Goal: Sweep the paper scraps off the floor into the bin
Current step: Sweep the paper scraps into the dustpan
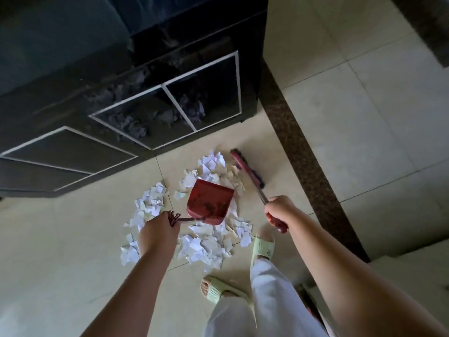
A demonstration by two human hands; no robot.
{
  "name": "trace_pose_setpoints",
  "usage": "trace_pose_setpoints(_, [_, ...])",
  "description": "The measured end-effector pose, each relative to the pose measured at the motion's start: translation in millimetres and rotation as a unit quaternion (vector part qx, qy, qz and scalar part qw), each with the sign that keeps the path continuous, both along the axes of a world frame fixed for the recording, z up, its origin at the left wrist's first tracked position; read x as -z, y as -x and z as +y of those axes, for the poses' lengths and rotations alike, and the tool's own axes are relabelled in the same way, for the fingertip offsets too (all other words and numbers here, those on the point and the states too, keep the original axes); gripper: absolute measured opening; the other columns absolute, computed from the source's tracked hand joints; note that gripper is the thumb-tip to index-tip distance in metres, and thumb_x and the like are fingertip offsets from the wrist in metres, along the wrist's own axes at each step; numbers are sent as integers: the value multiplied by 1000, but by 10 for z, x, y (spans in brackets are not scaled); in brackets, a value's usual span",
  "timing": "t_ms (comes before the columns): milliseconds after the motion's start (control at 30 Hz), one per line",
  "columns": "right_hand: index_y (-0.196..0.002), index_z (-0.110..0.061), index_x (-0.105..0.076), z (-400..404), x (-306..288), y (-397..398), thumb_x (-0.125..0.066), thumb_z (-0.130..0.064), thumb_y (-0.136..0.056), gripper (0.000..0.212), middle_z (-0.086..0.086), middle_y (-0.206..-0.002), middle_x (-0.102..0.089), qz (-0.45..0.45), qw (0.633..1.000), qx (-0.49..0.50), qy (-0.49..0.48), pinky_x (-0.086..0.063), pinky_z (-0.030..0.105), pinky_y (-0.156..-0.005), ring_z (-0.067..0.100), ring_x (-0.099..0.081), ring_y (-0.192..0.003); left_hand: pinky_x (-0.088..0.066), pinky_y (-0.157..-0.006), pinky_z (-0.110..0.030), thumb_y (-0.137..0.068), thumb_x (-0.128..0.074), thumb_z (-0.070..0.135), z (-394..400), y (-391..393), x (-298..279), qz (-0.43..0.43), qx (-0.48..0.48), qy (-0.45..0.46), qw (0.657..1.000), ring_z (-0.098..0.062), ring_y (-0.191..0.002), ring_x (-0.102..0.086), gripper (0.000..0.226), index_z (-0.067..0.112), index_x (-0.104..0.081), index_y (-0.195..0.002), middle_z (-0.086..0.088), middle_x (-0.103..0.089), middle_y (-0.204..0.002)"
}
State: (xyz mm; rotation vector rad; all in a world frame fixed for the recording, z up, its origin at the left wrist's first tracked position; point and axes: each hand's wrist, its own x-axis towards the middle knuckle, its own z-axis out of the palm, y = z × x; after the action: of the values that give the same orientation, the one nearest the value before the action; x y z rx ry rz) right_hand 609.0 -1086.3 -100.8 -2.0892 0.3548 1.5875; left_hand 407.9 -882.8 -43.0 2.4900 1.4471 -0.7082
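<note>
Your left hand (158,231) grips the handle of the red plastic dustpan (209,201), which holds only specks; torn white paper scraps (206,246) surround it on the glossy beige floor tiles (73,239). Your right hand (279,211) grips the red long-handled broom (247,172).

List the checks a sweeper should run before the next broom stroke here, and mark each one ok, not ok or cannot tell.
1. Left hand grips the dustpan handle: ok.
2. Right hand grips the broom handle: ok.
3. Broom head beyond the paper scraps, scraps between it and the pan: ok.
4. Pan mouth faces the broom: ok.
5. Pan lip flat on the floor: cannot tell.
6. Bin within reach: cannot tell, none in view.
</note>
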Motion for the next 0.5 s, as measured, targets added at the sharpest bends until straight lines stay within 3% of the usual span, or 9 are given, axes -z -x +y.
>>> trace_pose_setpoints(100, [-88, 2, -58, 165, -128, -83, -43, 3, -87, 15, 15, -57, -48, -20, 999, -28, -12, -37, 18, -34, 15, -37, -27, -40, -60, -28, -93, -56, 39, 64, 89, -43, -5, -41, 4, 999, -27, -85, -64, 24, 17, -64, -95, -2, -69, -88])
trace_pose_setpoints(200, [-108, 3, -57, 405, -41, -322, -40, 4, -89, 25, 17, -63, -53, -68, 994, -83, -6, -39, 20, -34, 19, -44, -35, -40, -60, -27, -93, -54, 37, 150, 154, -59, -7, -66, 2, 998, -27, -84, -63, 23, 16, -64, -93, -3, -68, -88])
trace_pose_setpoints(300, [-110, 6, -57, 756, 112, -574, -41, 3, -91, 25, 20, -71, -58, -98, 986, -136, 4, -42, 22, -35, 23, -51, -43, -40, -59, -27, -93, -54, 36, 241, 247, -58, -3, -102, 0, 995, -28, -83, -63, 25, 14, -64, -91, -5, -68, -87])
trace_pose_setpoints(433, [-97, 10, -55, 1174, 237, -463, -41, 3, -92, 17, 19, -59, -55, -79, 981, -179, -1, -39, 17, -29, 19, -46, -20, -51, -62, -30, -89, -56, 34, 364, 475, 8, -25, -184, 22, 982, -28, -72, -68, 22, 15, -63, -82, -6, -70, -76])
trace_pose_setpoints(500, [-109, 10, -55, 1259, 331, -213, -40, 2, -94, 22, 18, -51, -56, -57, 975, -217, 5, -39, 18, -28, 19, -44, -17, -54, -62, -31, -87, -56, 33, 414, 608, 37, -27, -206, 23, 978, -27, -68, -68, 21, 16, -63, -79, -4, -70, -71])
